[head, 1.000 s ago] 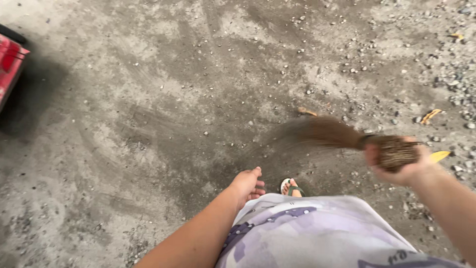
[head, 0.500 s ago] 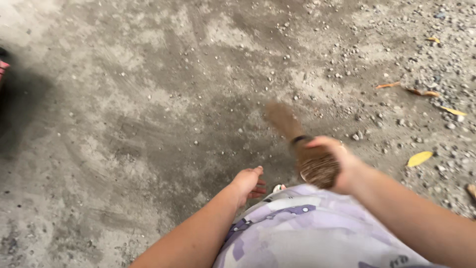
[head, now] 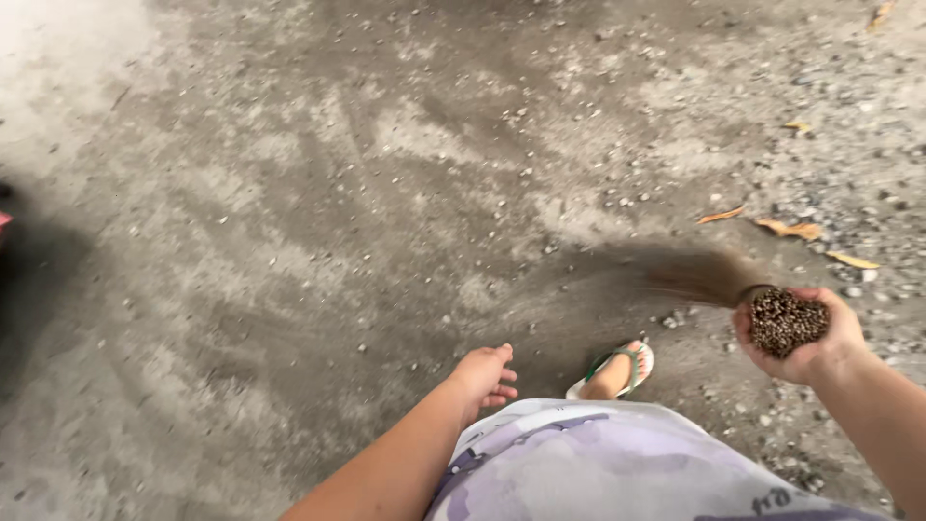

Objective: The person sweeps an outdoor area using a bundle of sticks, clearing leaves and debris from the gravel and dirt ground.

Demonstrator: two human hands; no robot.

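The right hand (head: 805, 340) is wrapping its fingers around the stick broom (head: 762, 304), whose blurred bristles are brushing the gravelly ground (head: 318, 222). The left hand (head: 484, 374) is hanging empty, fingers loosely curled, beside the sandalled foot (head: 617, 371). Bare ground is spreading leftward.

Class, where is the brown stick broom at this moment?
In the head view, the brown stick broom is at lower right, its bundled end gripped in the right hand, bristles blurred leftward over the gravelly concrete ground beyond the sandalled foot.

bristly stick broom (head: 762, 309), rough gritty ground (head: 318, 212)
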